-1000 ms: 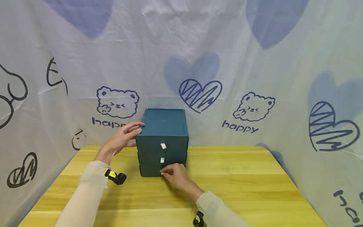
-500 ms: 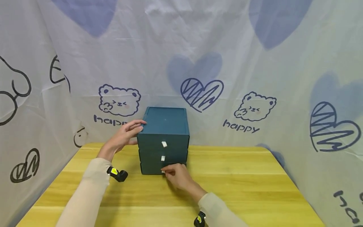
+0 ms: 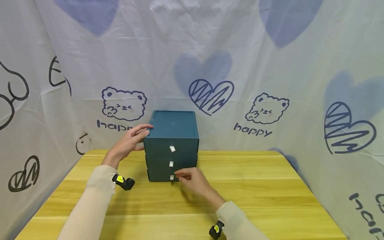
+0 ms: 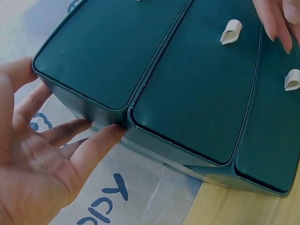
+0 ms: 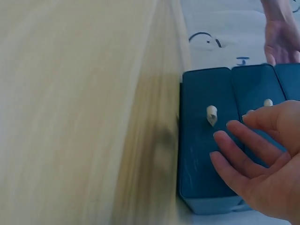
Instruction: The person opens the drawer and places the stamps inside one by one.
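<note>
A dark teal box (image 3: 172,125) with three stacked drawers stands on the table, all its drawer fronts flush. Small white pull tabs mark the top drawer (image 3: 172,149), the middle drawer (image 3: 171,164) and the bottom drawer (image 3: 172,177). My left hand (image 3: 127,143) rests its fingers against the box's left side and upper edge, steadying contact shown in the left wrist view (image 4: 47,154). My right hand (image 3: 195,181) hovers in front of the bottom drawer, just right of its tab. In the right wrist view its fingers spread loosely beside the bottom tab (image 5: 212,115), holding nothing.
The yellow wood-grain table (image 3: 255,193) extends to both sides and in front of the box. A pale cloth (image 3: 216,43) printed with hearts and bears hangs behind it and along both sides.
The right hand's fingers have let go of the bottom tab and shifted slightly right, leaving the tab visible. The left hand stays at the box; the head view has tilted slightly.
</note>
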The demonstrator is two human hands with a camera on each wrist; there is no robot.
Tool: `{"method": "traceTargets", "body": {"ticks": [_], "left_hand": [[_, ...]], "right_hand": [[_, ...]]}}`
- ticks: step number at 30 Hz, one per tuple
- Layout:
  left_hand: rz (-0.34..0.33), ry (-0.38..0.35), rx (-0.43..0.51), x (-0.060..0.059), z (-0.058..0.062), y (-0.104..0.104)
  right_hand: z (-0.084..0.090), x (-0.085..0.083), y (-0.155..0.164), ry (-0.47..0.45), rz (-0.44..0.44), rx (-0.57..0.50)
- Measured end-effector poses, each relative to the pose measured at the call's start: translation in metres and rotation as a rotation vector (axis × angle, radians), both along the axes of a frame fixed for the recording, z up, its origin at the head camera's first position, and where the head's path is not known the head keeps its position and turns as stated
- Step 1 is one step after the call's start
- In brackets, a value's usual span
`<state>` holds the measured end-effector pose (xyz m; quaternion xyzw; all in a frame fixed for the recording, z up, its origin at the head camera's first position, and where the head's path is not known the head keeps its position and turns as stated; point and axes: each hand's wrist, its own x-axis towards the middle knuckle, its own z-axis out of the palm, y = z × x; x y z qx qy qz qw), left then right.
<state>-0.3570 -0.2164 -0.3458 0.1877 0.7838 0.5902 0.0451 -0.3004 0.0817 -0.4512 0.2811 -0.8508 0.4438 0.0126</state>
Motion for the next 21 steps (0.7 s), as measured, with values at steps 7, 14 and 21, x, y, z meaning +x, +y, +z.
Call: {"method": "traceTargets", "body": {"ticks": [7, 14, 21], "left_hand": [[0.008, 0.013, -0.007, 0.005, -0.001, -0.002], [0.048, 0.028, -0.006, 0.011, -0.011, -0.008], [0.115, 0.098, -0.198, 0.022, -0.039, -0.036]], "right_hand": [[0.005, 0.004, 0.015, -0.047, -0.035, -0.022], [0.009, 0.004, 0.039, -0.027, -0.06, -0.002], [0.011, 0.001, 0.087, 0.06, -0.144, 0.094]]}}
